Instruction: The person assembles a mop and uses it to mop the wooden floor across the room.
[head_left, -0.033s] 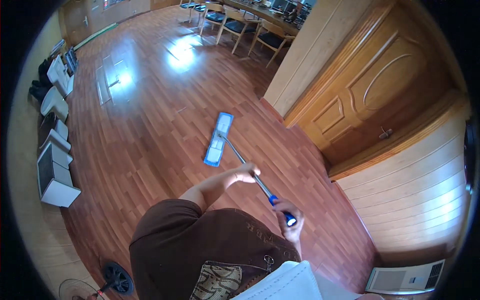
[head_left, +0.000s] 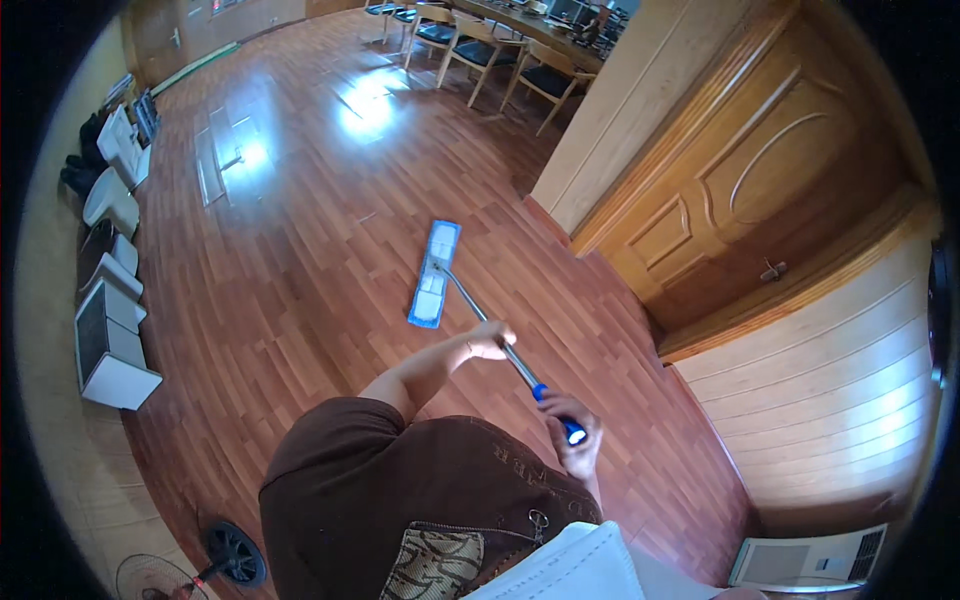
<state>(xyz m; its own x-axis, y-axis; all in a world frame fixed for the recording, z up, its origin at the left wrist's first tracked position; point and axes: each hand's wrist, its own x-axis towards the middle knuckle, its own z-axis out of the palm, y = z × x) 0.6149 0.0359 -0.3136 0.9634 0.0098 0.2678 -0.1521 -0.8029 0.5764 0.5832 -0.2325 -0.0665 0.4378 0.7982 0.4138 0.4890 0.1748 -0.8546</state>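
A flat mop with a blue-edged white head (head_left: 430, 305) lies on the wood floor ahead of me, its long side pointing away. Its metal pole (head_left: 468, 297) slants from the head back toward my right side. My left hand (head_left: 489, 340) is closed round the middle of the pole. Farther down, my right hand (head_left: 572, 430) wraps the blue grip (head_left: 575, 434) at the pole's end. My fingers partly cover the grip.
To the right is a wooden door (head_left: 740, 190); a white floor-standing unit (head_left: 808, 560) sits at lower right. White appliances, including a white cabinet (head_left: 115, 360), line the left wall. A fan base (head_left: 236, 553) stands at lower left. Chairs (head_left: 548, 80) and a long table occupy the far end.
The mop head and pole have shifted very slightly to the left and away from me. Both hands moved a little with them and keep their grip.
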